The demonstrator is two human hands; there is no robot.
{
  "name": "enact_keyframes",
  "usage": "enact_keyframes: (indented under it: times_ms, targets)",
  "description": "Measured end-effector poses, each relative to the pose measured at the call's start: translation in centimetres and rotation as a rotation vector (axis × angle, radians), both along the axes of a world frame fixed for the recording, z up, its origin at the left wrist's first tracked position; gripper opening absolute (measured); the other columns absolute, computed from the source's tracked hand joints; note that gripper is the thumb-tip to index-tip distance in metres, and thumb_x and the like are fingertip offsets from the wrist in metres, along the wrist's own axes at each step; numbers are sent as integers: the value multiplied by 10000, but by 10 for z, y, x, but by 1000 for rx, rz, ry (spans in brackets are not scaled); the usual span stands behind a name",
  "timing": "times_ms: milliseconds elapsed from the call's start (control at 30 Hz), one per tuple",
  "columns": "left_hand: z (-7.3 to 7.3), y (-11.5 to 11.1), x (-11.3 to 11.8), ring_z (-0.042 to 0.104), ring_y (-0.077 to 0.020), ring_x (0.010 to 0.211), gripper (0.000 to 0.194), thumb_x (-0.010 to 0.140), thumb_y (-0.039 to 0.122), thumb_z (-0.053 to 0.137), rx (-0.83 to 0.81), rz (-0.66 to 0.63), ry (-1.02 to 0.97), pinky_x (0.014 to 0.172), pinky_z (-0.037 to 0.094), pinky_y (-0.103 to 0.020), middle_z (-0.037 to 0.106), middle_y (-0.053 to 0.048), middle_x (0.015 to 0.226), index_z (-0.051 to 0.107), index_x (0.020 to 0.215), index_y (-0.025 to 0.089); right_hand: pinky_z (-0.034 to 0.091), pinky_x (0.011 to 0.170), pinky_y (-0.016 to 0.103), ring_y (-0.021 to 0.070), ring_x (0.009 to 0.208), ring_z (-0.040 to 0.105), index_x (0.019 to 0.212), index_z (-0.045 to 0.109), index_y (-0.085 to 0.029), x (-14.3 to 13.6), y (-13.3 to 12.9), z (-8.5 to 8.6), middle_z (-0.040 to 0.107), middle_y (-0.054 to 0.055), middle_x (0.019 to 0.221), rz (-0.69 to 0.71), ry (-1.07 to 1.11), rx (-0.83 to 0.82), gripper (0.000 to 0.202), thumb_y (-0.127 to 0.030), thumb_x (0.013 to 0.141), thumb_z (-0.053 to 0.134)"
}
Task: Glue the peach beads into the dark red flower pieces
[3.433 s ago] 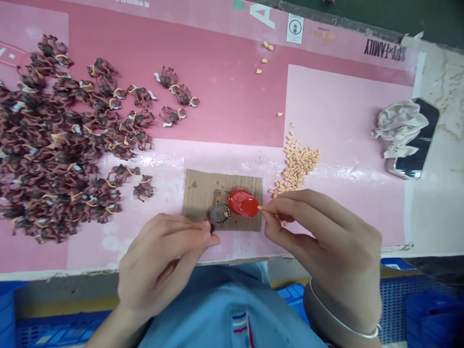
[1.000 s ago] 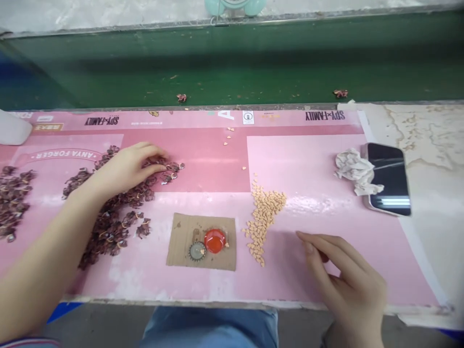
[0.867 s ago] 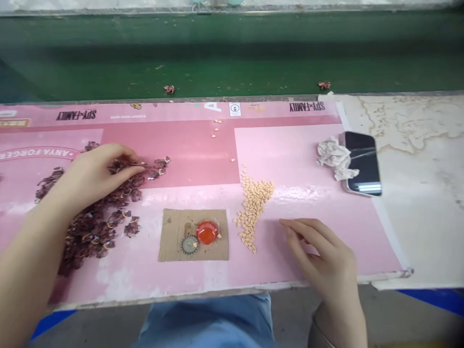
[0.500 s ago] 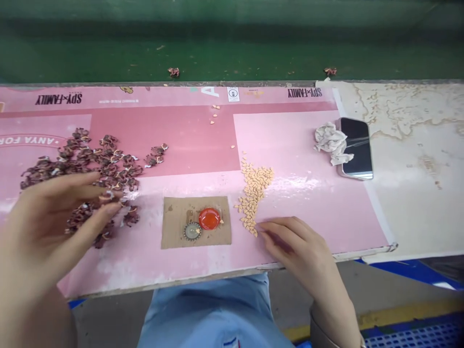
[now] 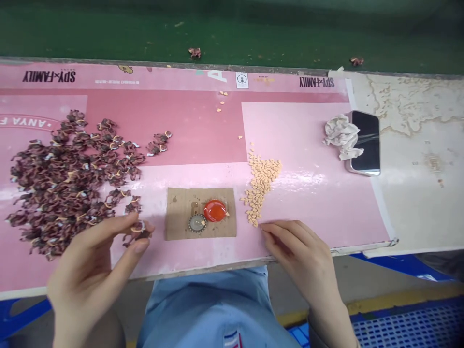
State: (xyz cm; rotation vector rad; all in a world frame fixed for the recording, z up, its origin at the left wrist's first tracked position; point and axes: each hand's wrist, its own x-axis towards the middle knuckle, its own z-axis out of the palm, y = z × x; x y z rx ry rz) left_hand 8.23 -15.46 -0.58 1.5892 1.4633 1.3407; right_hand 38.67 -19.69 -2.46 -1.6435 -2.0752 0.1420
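Observation:
Between thumb and forefinger my left hand [image 5: 97, 263] holds a small dark-brown figurine [image 5: 140, 229] with a pale band around it. Behind and left of that hand spreads a heap of similar figurines [image 5: 65, 183]. My right hand [image 5: 299, 249] has its thumb and forefinger pinched together at the near end of a pile of tiny tan pieces [image 5: 264, 176]; whether a piece is between the fingertips is too small to tell. Between the hands lies a cardboard square [image 5: 177, 212]. On it are a red-orange dish [image 5: 215, 210] and a bottle cap [image 5: 197, 223] with a tan piece in it.
A phone [image 5: 369, 145] lies at the right with crumpled tissue [image 5: 341, 135] against its left side. A pink printed sheet [image 5: 308, 188] covers the table. Beyond the far edge, two figurines [image 5: 195, 52] rest on a green surface [image 5: 268, 43].
My left hand has come right and away from the heap, carrying a figurine. My right hand stays pinched by the tan pieces. The whole view has shifted slightly.

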Motion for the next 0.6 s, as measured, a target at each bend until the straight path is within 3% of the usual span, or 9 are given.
enact_keyframes:
  times_ms: [167, 267, 400, 600]
  targets:
    - [10, -5, 27, 707, -83, 822, 191, 957, 73, 658, 3, -373, 165, 777, 583, -104, 730, -2, 911, 776, 1006, 215, 593, 600, 235, 135, 665, 704, 933, 656, -231, -15, 4, 13, 744, 12, 817, 30, 237, -26, 152, -92, 966, 606]
    - [12, -7, 50, 711, -67, 758, 124, 1009, 135, 627, -32, -492, 151, 724, 573, -79, 706, 3, 866, 722, 957, 196, 604, 610, 212, 117, 650, 686, 932, 650, -213, -41, 7, 24, 723, 7, 777, 121, 468, 6, 154, -60, 932, 647]
    - [8, -10, 63, 684, -75, 671, 129, 1019, 143, 601, -20, -461, 77, 633, 562, -96, 687, -4, 812, 669, 918, 183, 626, 652, 200, 112, 686, 707, 985, 679, -187, -63, 11, 32, 746, 21, 803, 198, 542, 2, 136, -63, 954, 635]
    - [1, -12, 58, 671, -108, 661, 132, 963, 84, 608, 56, -384, 107, 601, 560, -152, 675, -20, 760, 655, 884, 178, 634, 668, 180, 106, 738, 740, 1050, 722, -183, -63, 13, 32, 769, 35, 870, 260, 567, -94, 189, -74, 992, 579]
